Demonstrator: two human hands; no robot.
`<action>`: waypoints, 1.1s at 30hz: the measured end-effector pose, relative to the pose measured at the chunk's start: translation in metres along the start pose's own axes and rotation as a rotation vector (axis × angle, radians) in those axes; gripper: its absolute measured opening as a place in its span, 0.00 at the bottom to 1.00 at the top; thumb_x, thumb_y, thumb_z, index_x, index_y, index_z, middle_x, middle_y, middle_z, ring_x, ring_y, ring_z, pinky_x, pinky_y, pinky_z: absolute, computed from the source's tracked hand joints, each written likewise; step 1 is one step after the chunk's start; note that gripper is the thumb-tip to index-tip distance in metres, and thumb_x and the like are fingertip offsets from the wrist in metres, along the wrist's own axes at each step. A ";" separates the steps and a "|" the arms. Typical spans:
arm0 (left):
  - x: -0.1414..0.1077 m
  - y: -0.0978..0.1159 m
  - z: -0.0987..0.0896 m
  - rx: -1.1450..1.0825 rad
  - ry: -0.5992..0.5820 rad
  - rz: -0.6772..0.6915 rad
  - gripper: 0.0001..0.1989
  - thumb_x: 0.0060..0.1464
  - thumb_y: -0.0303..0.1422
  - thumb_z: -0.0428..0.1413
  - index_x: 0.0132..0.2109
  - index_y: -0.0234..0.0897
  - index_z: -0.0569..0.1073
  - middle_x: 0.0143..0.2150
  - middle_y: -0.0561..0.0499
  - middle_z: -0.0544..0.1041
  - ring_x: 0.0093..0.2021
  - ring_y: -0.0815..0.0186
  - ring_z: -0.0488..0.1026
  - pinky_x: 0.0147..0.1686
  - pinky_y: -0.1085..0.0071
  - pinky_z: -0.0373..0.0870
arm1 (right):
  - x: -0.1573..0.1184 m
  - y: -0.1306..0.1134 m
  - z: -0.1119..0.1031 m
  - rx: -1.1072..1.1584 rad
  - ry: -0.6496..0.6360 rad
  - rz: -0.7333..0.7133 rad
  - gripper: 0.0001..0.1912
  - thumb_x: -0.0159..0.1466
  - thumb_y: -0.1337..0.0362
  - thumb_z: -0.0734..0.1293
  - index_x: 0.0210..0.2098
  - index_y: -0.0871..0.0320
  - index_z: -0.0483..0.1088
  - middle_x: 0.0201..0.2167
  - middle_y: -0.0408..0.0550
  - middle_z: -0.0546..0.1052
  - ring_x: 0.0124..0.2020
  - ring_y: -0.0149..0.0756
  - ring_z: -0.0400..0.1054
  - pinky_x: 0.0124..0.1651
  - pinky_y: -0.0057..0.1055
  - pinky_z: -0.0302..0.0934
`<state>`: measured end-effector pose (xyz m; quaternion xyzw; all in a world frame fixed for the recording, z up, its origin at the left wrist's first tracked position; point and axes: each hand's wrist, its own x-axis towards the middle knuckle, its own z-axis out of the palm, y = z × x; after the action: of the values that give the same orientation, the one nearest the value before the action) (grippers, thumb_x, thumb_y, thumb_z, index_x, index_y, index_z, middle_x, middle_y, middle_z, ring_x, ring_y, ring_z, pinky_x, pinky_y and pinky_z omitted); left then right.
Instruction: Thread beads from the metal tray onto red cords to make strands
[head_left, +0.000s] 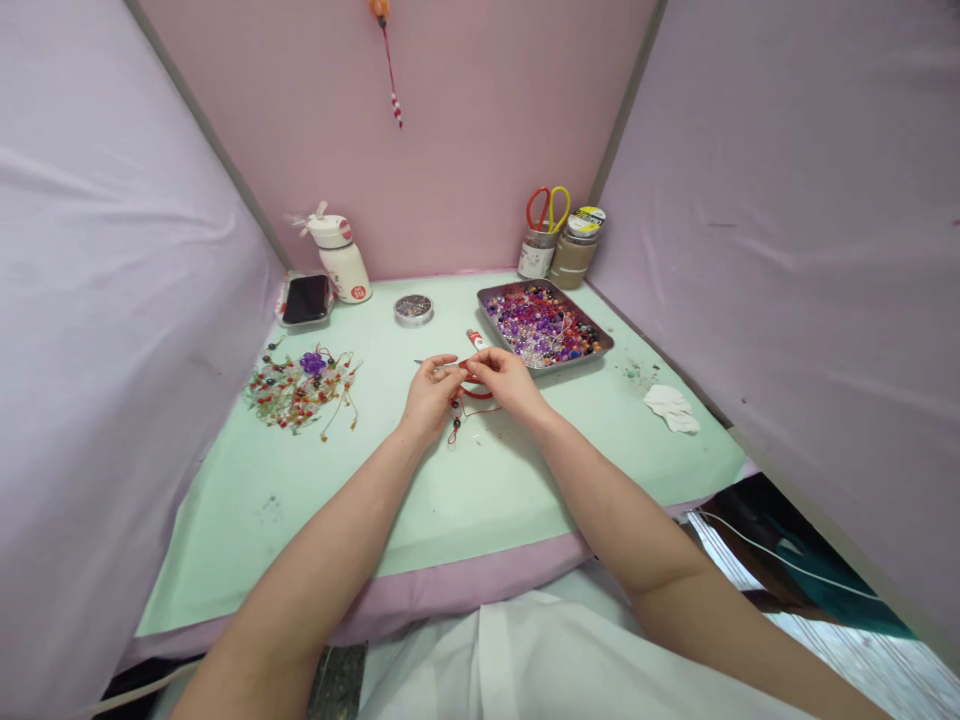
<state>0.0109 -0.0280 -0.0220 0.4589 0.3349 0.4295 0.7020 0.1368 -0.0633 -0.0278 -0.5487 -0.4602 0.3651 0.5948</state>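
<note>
Near the middle of the pale green table, my left hand (431, 396) and my right hand (508, 380) meet, fingertips almost touching. Both have their fingers pinched together on a thin red cord (484, 411). Dark beads (456, 423) are strung on its looped end, which hangs below my left hand. A red-handled tool (477, 393) lies under my fingers, partly covered by them. Just behind my hands is a small white and red tube (475, 340). The exact spot where the fingertips grip is too small to make out.
A metal tray (577, 362) of mixed beads lies behind my right hand. Beaded strings (300, 392) spread at the left. Farther back stand a round tin (413, 310), phone (307, 300), white bottle (346, 270) and scissors jar (535, 257). White tissue (672, 409) lies right.
</note>
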 end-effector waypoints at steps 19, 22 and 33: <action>0.005 0.002 -0.005 -0.148 0.026 -0.060 0.18 0.39 0.25 0.63 0.38 0.34 0.66 0.27 0.52 0.75 0.23 0.75 0.68 0.24 0.77 0.62 | 0.002 0.004 -0.003 -0.019 -0.065 -0.001 0.09 0.52 0.63 0.70 0.32 0.56 0.70 0.32 0.46 0.77 0.34 0.34 0.72 0.43 0.36 0.66; 0.006 0.000 -0.005 -0.146 0.027 -0.051 0.18 0.39 0.25 0.64 0.38 0.34 0.66 0.27 0.52 0.75 0.23 0.74 0.68 0.25 0.77 0.62 | 0.001 0.002 -0.003 -0.027 -0.061 0.003 0.10 0.52 0.61 0.70 0.32 0.56 0.70 0.32 0.46 0.78 0.35 0.34 0.71 0.42 0.35 0.66; 0.004 -0.001 -0.006 -0.107 0.014 0.006 0.20 0.39 0.27 0.64 0.40 0.34 0.65 0.27 0.54 0.74 0.21 0.76 0.65 0.25 0.76 0.61 | 0.000 -0.001 0.000 0.005 -0.025 -0.016 0.09 0.50 0.60 0.71 0.28 0.57 0.70 0.29 0.44 0.76 0.30 0.33 0.70 0.40 0.34 0.66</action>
<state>0.0077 -0.0222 -0.0249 0.4184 0.3151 0.4521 0.7219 0.1371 -0.0632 -0.0264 -0.5390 -0.4710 0.3683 0.5933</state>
